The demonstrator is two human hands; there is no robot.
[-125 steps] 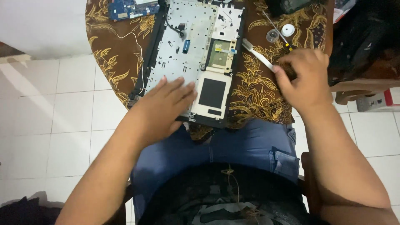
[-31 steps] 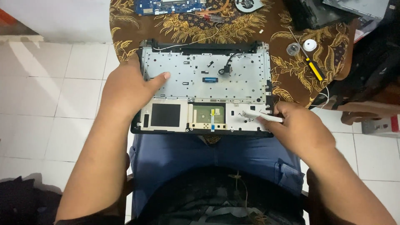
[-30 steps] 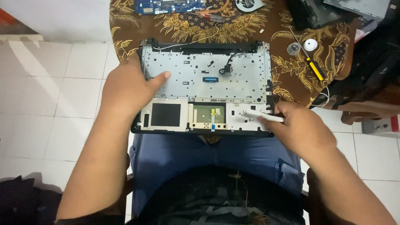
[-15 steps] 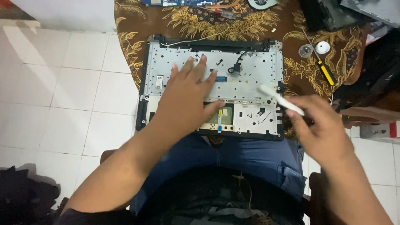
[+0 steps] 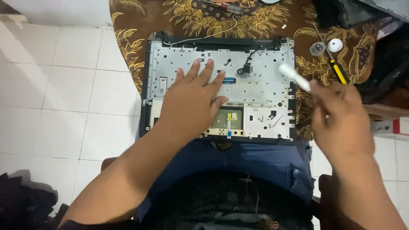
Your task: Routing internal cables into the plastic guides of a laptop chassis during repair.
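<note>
An opened laptop base (image 5: 260, 91), its silver inner plate facing up inside a black frame, lies on a brown cloth with gold leaf patterns and overhangs my lap. My left hand (image 5: 191, 102) rests flat on the plate's left half, fingers spread, over the palm-rest area. My right hand (image 5: 341, 121) hovers off the base's right edge, gripping a white stick-shaped tool (image 5: 295, 77) whose tip points up and left over the right side of the plate; it is motion-blurred. A small black cable with a connector (image 5: 246, 68) sits near the plate's upper middle.
A yellow-and-black screwdriver (image 5: 336, 68) lies on the cloth (image 5: 221, 17) to the right, beside a small metal dish (image 5: 317, 49) and a white cap (image 5: 335, 44). Dark equipment fills the far right. White floor tiles (image 5: 64, 93) lie left; a dark bundle (image 5: 21, 204) sits bottom left.
The base was turned from lengthwise to crosswise on my lap. My left hand moved from its left edge onto the plate; my right hand lifted off the lower right corner with the white tool.
</note>
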